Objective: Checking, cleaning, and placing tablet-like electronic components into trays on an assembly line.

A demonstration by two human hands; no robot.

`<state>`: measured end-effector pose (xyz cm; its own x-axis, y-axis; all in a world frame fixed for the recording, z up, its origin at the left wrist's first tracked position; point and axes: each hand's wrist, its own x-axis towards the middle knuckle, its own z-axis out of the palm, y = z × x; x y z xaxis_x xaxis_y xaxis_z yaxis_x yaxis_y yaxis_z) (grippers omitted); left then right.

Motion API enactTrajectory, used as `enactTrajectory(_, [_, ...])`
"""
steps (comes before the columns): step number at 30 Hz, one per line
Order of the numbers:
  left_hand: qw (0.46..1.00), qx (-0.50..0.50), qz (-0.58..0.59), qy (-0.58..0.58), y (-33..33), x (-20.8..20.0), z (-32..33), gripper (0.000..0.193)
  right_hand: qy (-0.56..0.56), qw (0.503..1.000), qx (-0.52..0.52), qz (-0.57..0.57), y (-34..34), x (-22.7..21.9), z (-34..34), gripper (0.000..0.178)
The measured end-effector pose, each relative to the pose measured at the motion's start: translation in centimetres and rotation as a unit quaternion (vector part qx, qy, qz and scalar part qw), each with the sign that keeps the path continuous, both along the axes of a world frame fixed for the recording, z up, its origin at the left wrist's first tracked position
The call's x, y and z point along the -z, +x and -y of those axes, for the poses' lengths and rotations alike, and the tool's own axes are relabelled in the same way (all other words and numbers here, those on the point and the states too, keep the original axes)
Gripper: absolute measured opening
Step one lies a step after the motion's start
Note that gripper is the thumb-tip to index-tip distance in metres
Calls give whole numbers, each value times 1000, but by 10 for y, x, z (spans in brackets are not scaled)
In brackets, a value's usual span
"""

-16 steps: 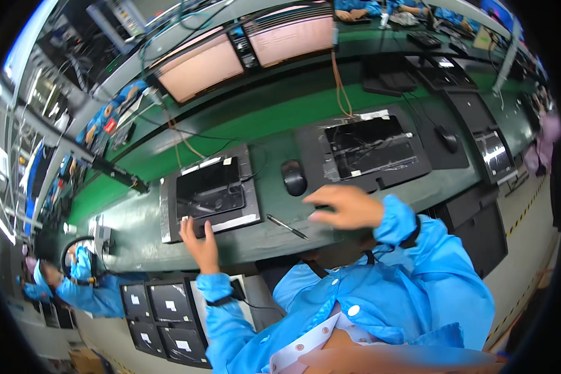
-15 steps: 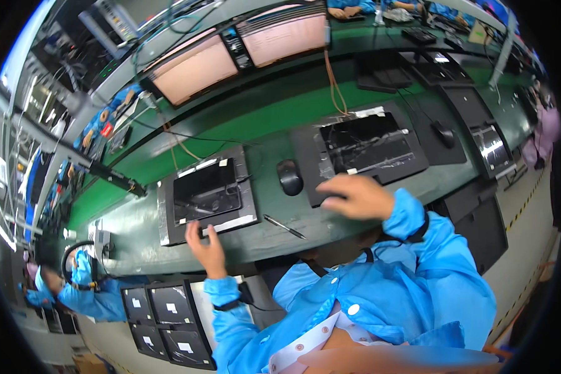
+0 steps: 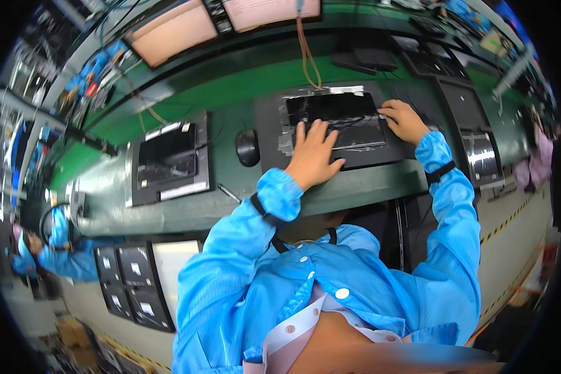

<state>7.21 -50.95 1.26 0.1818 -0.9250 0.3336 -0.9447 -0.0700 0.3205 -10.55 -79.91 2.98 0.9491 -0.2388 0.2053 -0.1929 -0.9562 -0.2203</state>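
A flat black display panel (image 3: 355, 121) with a glossy film lies on a dark mat with taped edges (image 3: 271, 134), at the right middle of the bench. My left hand (image 3: 315, 153) is open, fingers spread over the panel's lower left part and the mat's front. At the panel's right edge my right hand (image 3: 407, 121) has thumb and forefinger pinched together; what lies between them is too small to make out. A second dark panel (image 3: 168, 156) lies on the left mat (image 3: 202, 165), apart from both hands.
A black mouse (image 3: 247, 148) stands between the mats, with a pen (image 3: 229, 192) near the bench's front edge. Monitors (image 3: 174, 31) are at the back. Black trays (image 3: 464, 103) lie at the right; a tray of panels (image 3: 134, 280) is below the bench at left. Another person (image 3: 68, 265) is at far left.
My left hand has moved from the left panel to the right one. My right hand has moved to that panel's right edge and pinches there. The whole view has shifted.
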Motion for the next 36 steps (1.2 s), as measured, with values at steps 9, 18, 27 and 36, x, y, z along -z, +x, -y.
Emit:
enactTrajectory(9, [996, -69, 23, -56, -31, 11, 40, 72, 1, 990, -138, 38, -6, 1, 26, 15])
enactTrajectory(18, [979, -81, 85, -168, -25, 23, 46, 61, 54, 997, -36, -50, -9, -85, -13, 19])
enactTrajectory(27, [777, -175, -559, -229, -14, -76, -167, 23, 10, 969, -66, 236, 28, -78, -192, 9])
enactTrajectory(36, [372, -121, -767, -509, 17, -18, -354, 37, 135, 984, -117, 7, 137, 41, -368, 29])
